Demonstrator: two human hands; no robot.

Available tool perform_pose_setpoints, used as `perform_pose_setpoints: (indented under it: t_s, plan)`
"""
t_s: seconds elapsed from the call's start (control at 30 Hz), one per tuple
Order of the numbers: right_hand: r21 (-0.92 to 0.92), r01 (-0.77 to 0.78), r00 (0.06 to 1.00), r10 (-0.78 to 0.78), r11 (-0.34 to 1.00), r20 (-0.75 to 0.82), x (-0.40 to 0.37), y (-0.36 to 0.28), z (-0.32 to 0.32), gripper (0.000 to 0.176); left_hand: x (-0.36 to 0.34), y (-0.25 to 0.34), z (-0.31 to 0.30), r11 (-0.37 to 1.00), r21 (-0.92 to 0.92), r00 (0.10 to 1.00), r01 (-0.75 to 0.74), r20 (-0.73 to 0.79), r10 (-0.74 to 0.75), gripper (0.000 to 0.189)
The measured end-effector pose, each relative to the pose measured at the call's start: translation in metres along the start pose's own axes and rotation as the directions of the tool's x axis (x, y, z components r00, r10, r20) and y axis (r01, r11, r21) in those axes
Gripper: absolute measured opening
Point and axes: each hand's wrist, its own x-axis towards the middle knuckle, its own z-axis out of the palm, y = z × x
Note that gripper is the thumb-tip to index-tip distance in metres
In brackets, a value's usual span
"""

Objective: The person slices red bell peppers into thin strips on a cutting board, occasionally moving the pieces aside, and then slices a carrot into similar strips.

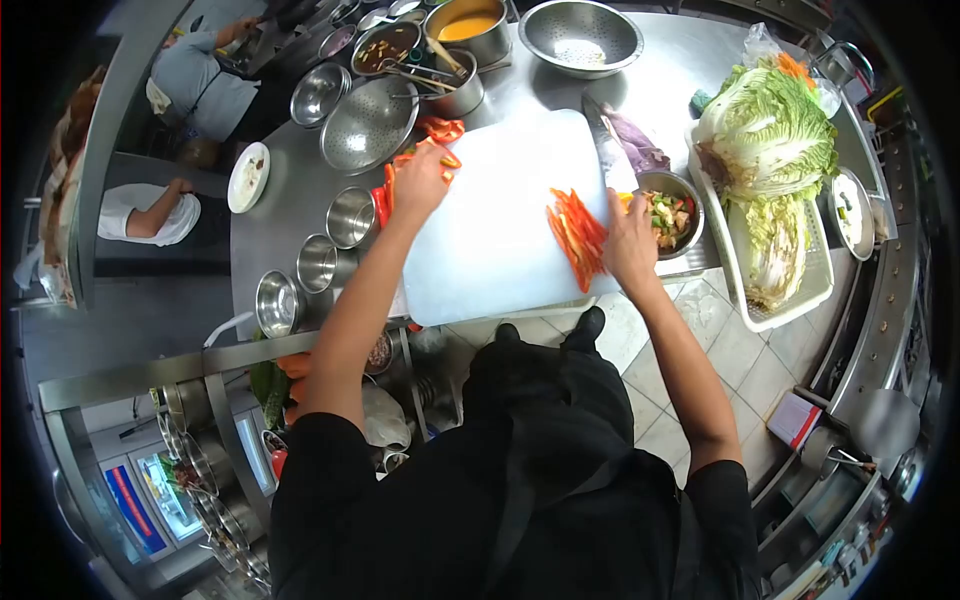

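While left hand grasps pepper, right hand at board edge, grip unclear, middle bare

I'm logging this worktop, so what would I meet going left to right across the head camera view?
Oval white plate, left-side steel colander, red pepper strips, steel bowl of chopped food, big leafy cabbage, second white plate.

On your silver metal tabletop, you have a plain white rectangular plastic cutting board, glossy red pepper strips and a pale-green leafy cabbage.
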Motion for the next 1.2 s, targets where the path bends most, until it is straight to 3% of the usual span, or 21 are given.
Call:
perform_pose_setpoints:
  t_s: [0.07, 0.1, 0.17, 0.23, 0.3, 0.33, 0.4, 0.43, 0.47, 0.5, 0.57, 0.6, 0.63, 0.67, 0.77, 0.87, 0.97, 1.03, 1.1, 1.17, 1.2]
  plan:
    - [0.143, 0.011, 0.999, -0.006, 0.99, -0.038, -0.005, -0.032, 0.008, 0.073, -0.01, -0.018, -0.034, 0.925, 0.296, 0.959, 0.239, 0.081, -0.273, 0.032]
    - [0.022, 0.037, 0.997, -0.036, 0.999, -0.065, 0.019, 0.038, -0.036, 0.073, 0.028, 0.038, 0.018, 0.947, 0.181, 0.961, 0.265, 0.036, -0.276, 0.032]
    - [0.141, -0.117, 0.99, 0.104, 0.983, 0.094, 0.022, 0.019, -0.057, 0.071, 0.017, 0.012, 0.021, 0.91, 0.354, 0.971, 0.215, 0.027, -0.239, 0.029]
    - [0.144, -0.141, 0.987, 0.128, 0.979, 0.095, 0.023, 0.014, -0.068, 0.071, 0.009, -0.005, 0.012, 0.928, 0.337, 0.986, 0.16, -0.007, -0.167, 0.023]
    - [0.161, -0.058, 0.991, 0.038, 0.985, 0.125, 0.027, 0.028, -0.077, 0.07, 0.014, -0.012, 0.014, 0.96, 0.078, 0.963, 0.268, -0.024, -0.267, 0.018]
    - [0.145, -0.065, 0.992, 0.048, 0.987, 0.12, 0.024, 0.035, -0.081, 0.07, 0.017, -0.008, 0.012, 0.963, 0.062, 0.965, 0.261, -0.025, -0.26, 0.018]
    - [0.373, 0.109, 0.994, -0.093, 0.921, -0.061, 0.007, 0.044, -0.088, 0.069, 0.016, -0.007, -0.004, 0.955, -0.184, 0.944, 0.232, -0.196, -0.267, 0.017]
    - [0.472, 0.21, 0.976, -0.154, 0.856, -0.155, -0.003, 0.038, -0.094, 0.069, 0.011, 0.001, -0.013, 0.951, -0.189, 0.94, 0.243, -0.196, -0.279, 0.017]
    - [0.649, -0.049, 0.998, 0.016, 0.759, 0.056, -0.017, 0.031, -0.109, 0.07, 0.0, 0.012, -0.018, 0.916, -0.37, 0.955, 0.156, -0.181, -0.236, 0.017]
    - [0.783, 0.07, 0.997, -0.024, 0.617, -0.07, -0.028, 0.037, -0.094, 0.066, -0.015, 0.026, -0.021, 0.839, -0.539, 0.965, 0.076, -0.174, -0.199, 0.017]
    - [0.933, -0.17, 0.985, 0.021, 0.317, 0.173, -0.041, 0.022, -0.092, 0.058, -0.05, 0.063, -0.013, 0.884, -0.361, 0.945, -0.296, -0.242, 0.218, 0.015]
    - [0.931, -0.248, 0.968, 0.026, 0.268, 0.251, -0.04, 0.018, -0.079, 0.046, -0.069, 0.071, -0.001, 0.904, -0.281, 0.947, -0.32, -0.123, 0.297, 0.015]
    - [0.896, -0.308, 0.946, 0.006, 0.32, 0.324, -0.036, 0.007, -0.081, 0.029, -0.087, 0.078, 0.011, 0.909, -0.21, 0.929, -0.359, 0.006, 0.369, 0.015]
    - [0.863, -0.365, 0.927, 0.05, 0.348, 0.372, -0.035, -0.001, -0.082, 0.022, -0.102, 0.084, 0.021, 0.908, -0.232, 0.932, -0.349, 0.013, 0.361, 0.015]
    - [0.816, -0.366, 0.925, 0.081, 0.447, 0.37, -0.04, -0.015, -0.063, 0.015, -0.117, 0.087, 0.037, 0.884, -0.312, 0.937, -0.347, -0.146, 0.317, 0.019]
    - [0.764, -0.37, 0.917, 0.079, 0.529, 0.39, -0.052, -0.037, -0.047, 0.005, -0.111, 0.076, 0.042, 0.85, -0.464, 0.953, -0.249, -0.274, 0.13, 0.028]
    - [0.693, -0.376, 0.907, 0.092, 0.615, 0.411, -0.057, -0.042, -0.016, 0.015, -0.107, 0.065, 0.056, 0.764, -0.567, 0.949, -0.308, -0.234, 0.21, 0.025]
    - [0.325, -0.242, 0.915, 0.104, 0.914, 0.389, -0.053, -0.044, 0.0, 0.024, -0.103, 0.069, 0.057, 0.71, -0.613, 0.937, -0.347, -0.25, 0.242, 0.024]
    - [0.304, -0.214, 0.915, 0.081, 0.929, 0.396, -0.057, -0.044, 0.002, 0.031, -0.102, 0.075, 0.06, 0.649, -0.656, 0.923, -0.385, -0.267, 0.277, 0.024]
    - [0.155, -0.064, 0.95, 0.013, 0.986, 0.311, -0.055, -0.045, 0.001, 0.033, -0.097, 0.082, 0.066, 0.589, -0.666, 0.886, -0.458, -0.284, 0.367, 0.029]
    - [0.144, -0.119, 0.934, 0.061, 0.982, 0.352, -0.052, -0.053, -0.01, 0.032, -0.097, 0.086, 0.068, 0.575, -0.674, 0.883, -0.463, -0.288, 0.371, 0.029]
